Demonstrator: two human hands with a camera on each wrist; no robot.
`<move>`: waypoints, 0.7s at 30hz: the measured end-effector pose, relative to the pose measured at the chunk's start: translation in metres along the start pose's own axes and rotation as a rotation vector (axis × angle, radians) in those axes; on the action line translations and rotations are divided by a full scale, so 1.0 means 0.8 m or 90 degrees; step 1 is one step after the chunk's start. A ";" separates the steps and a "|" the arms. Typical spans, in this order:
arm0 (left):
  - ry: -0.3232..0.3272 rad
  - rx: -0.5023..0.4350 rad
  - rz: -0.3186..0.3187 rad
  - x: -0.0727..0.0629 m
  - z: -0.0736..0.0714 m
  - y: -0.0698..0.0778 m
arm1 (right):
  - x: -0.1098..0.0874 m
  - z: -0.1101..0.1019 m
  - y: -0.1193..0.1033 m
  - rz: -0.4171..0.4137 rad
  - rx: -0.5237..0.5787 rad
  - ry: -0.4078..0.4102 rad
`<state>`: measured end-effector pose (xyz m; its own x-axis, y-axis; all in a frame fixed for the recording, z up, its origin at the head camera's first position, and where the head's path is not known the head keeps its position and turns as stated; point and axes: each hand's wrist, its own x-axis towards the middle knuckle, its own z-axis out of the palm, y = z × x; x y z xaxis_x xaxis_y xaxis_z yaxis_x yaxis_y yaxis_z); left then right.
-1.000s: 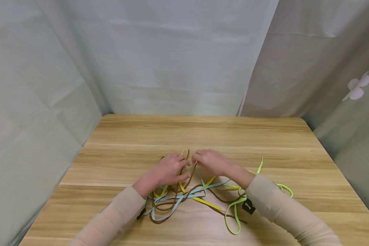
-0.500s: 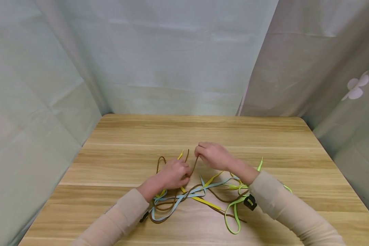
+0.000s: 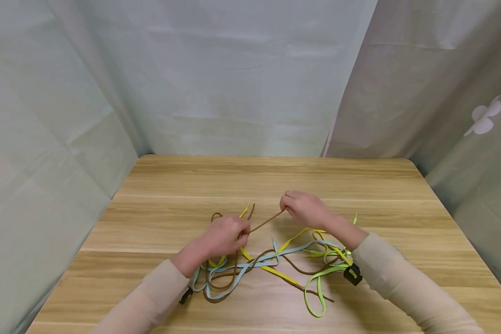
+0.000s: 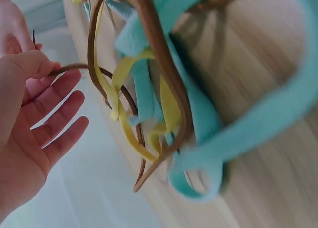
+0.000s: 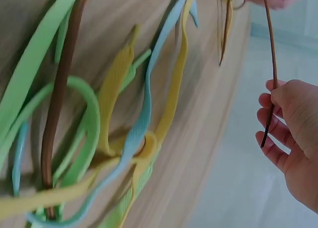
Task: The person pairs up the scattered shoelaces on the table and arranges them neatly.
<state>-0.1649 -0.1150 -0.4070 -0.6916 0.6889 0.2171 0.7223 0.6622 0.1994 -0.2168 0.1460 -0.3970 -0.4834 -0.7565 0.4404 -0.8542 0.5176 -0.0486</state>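
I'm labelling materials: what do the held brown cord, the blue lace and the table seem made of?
Brown cord: probably matt textile; it is thin and round and bends in smooth curves, but the fibre is unclear.
Blue lace: likely matt woven fabric; flat, ribbon-like, softly folding.
Table: wood or wood-look laminate, smooth with a faint sheen; grain-like streaks show.

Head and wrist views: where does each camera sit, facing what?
Head: worn there, facing forward and down at the table; shows both sleeves, left grip, right grip.
Left wrist: worn there, facing laces; shows left grip, part of right.
Right wrist: worn there, facing laces; shows right grip, part of left.
Both wrist views share the held brown lace.
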 end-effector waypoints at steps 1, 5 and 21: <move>0.001 0.000 0.000 -0.002 -0.003 -0.001 | -0.002 -0.002 0.003 0.005 -0.001 0.004; 0.006 -0.005 0.005 -0.011 -0.012 -0.006 | -0.012 -0.014 0.016 0.030 0.007 0.008; 0.014 -0.050 -0.032 -0.021 -0.039 -0.032 | -0.057 -0.065 0.060 0.162 0.019 -0.025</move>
<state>-0.1716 -0.1527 -0.3858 -0.7276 0.6477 0.2261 0.6853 0.6706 0.2842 -0.2263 0.2260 -0.3730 -0.6897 -0.6191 0.3755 -0.7094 0.6816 -0.1792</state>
